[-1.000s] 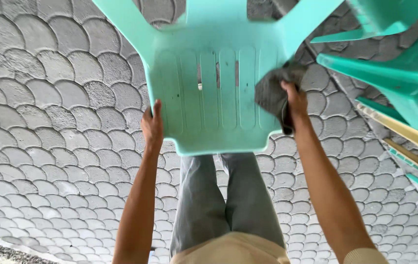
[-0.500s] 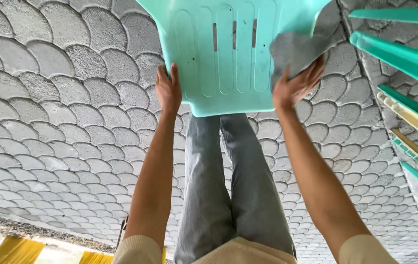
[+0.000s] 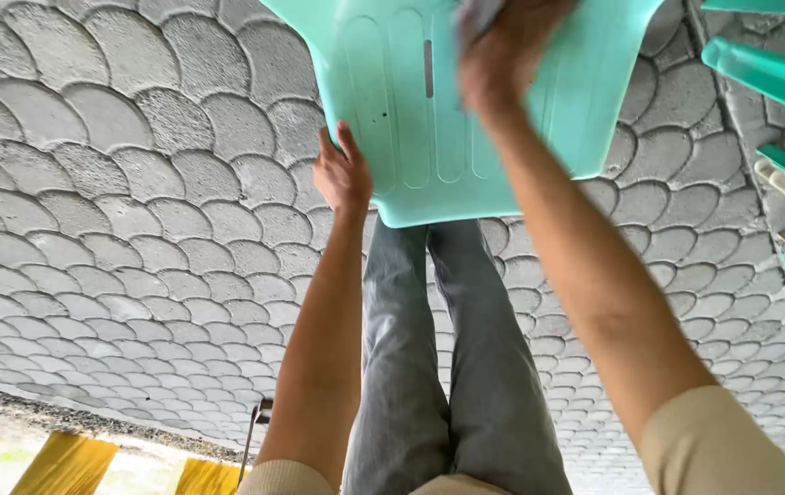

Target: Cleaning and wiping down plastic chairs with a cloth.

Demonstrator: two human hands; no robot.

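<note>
Gripping the front left corner of the chair, the left hand has its fingers curled over the seat's edge, thumb side against the rim. The right hand lies flat on the seat near the top centre of the frame, palm pressing down a grey cloth, of which only a scrap shows.

The chair fills the upper middle of the frame, above the person's grey trousers. It looks like moulded plastic: light, fairly stiff, with a smooth, ribbed, slotted seat that is probably slippery, more so if wet. The rolled rim at the front and sides seems the surest place to hold; the flat seat offers nothing to grasp. A one-handed hold at a corner would likely let it twist.

Its back, legs and most of its far side are cut off by the top edge. The right hand's fingertips run out of frame, so how tightly they hold the cloth I cannot tell. More chairs show only as legs at the upper right. A thin dark object on the paving near the bottom edge is too small to identify.
</note>
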